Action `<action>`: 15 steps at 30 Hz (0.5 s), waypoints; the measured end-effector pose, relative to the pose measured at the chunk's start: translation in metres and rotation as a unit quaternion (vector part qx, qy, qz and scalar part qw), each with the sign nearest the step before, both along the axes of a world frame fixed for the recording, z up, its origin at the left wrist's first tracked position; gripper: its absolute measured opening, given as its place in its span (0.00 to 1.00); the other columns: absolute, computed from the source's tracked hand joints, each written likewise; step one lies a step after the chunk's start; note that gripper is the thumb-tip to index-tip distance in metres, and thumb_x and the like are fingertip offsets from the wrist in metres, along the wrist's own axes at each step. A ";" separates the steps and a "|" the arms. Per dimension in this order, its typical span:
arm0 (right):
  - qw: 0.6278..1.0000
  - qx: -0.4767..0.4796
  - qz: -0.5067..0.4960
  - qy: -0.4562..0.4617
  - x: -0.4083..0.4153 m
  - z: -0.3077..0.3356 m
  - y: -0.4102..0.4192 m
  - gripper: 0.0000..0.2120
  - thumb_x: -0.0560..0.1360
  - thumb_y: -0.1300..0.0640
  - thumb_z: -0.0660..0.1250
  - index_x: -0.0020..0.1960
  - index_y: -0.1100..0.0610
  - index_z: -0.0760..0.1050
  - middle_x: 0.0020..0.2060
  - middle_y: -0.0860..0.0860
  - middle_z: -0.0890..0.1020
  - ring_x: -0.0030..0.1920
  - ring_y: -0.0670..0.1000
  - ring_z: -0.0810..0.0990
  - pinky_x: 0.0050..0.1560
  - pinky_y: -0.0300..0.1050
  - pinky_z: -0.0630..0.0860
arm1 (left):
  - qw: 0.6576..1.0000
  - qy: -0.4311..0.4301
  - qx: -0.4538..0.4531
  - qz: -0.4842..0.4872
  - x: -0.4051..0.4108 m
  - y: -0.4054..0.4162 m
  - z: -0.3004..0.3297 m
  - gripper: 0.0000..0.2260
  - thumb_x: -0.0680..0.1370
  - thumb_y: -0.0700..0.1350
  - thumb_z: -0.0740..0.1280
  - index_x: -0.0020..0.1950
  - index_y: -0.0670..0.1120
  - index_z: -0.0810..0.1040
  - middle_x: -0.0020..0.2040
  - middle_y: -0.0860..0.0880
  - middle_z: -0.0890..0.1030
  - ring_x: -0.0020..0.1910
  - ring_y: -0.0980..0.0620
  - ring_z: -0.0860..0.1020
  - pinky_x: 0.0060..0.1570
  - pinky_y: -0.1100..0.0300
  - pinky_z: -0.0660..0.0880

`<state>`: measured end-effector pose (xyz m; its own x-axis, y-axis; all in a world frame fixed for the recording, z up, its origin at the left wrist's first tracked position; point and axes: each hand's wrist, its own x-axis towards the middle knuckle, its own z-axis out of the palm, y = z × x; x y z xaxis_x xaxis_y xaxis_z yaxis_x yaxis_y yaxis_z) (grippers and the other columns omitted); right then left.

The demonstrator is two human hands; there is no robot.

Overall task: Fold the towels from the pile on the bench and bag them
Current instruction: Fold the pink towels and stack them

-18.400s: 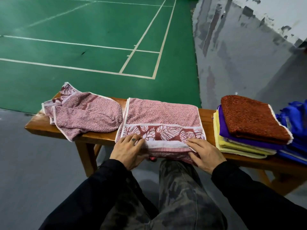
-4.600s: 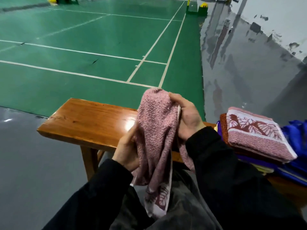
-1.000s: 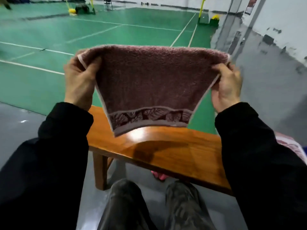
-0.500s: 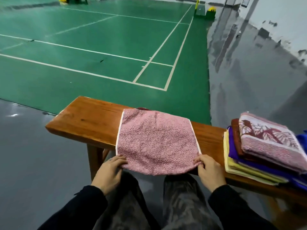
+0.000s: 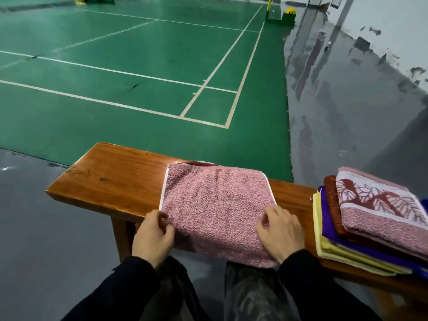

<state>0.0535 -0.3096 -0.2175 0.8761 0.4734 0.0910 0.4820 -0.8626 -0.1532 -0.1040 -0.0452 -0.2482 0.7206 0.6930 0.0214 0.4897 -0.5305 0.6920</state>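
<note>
A pink terry towel (image 5: 215, 205) lies flat on the wooden bench (image 5: 111, 179), doubled over, with its near fold hanging a little past the front edge. A strip of its dark red border peeks out at the far edge. My left hand (image 5: 152, 237) pinches the towel's near-left corner with curled fingers. My right hand (image 5: 280, 232) grips the near-right side, fingers curled onto the cloth. A stack of folded towels (image 5: 382, 212) sits at the right end of the bench: a pink leaf-patterned one on top, then rust, purple and yellow ones.
A sliver of blue fabric (image 5: 425, 206) shows at the right edge behind the stack. The bench's left part is bare wood. Beyond it lie a green court (image 5: 139, 66) with white lines and grey floor (image 5: 347, 112). My knees are under the front edge.
A second ago both hands held the towel up in the air; it now lies on the bench. In the last half second my hands slid slightly forward along its sides.
</note>
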 end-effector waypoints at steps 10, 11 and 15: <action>0.971 0.172 -0.065 0.151 0.123 -0.019 0.079 0.24 0.83 0.51 0.59 0.77 0.55 0.63 0.73 0.55 0.71 0.73 0.56 0.69 0.74 0.52 0.65 | 0.981 0.053 0.155 -0.101 0.141 0.081 0.005 0.21 0.80 0.42 0.63 0.74 0.40 0.68 0.70 0.38 0.73 0.68 0.38 0.71 0.68 0.48 0.67; 0.975 0.140 -0.083 0.149 0.133 -0.021 0.080 0.26 0.82 0.49 0.60 0.78 0.53 0.62 0.71 0.55 0.73 0.71 0.57 0.70 0.72 0.54 0.67 | 0.979 0.098 0.144 -0.102 0.149 0.088 0.005 0.26 0.80 0.44 0.64 0.77 0.42 0.62 0.71 0.39 0.71 0.69 0.38 0.70 0.67 0.47 0.67; 0.990 0.053 -0.085 0.104 0.140 -0.012 0.080 0.15 0.78 0.47 0.65 0.64 0.45 0.74 0.55 0.51 0.76 0.59 0.56 0.73 0.59 0.52 0.70 | 0.969 0.100 0.161 -0.157 0.149 0.098 0.014 0.19 0.76 0.45 0.68 0.68 0.50 0.74 0.57 0.45 0.77 0.56 0.39 0.78 0.52 0.48 0.75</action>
<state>0.1938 -0.2294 -0.2297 0.9476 0.3143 -0.0581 0.2792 -0.9025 -0.3278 0.0454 0.0525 -0.2346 0.9072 0.4189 0.0380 0.3758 -0.8478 0.3742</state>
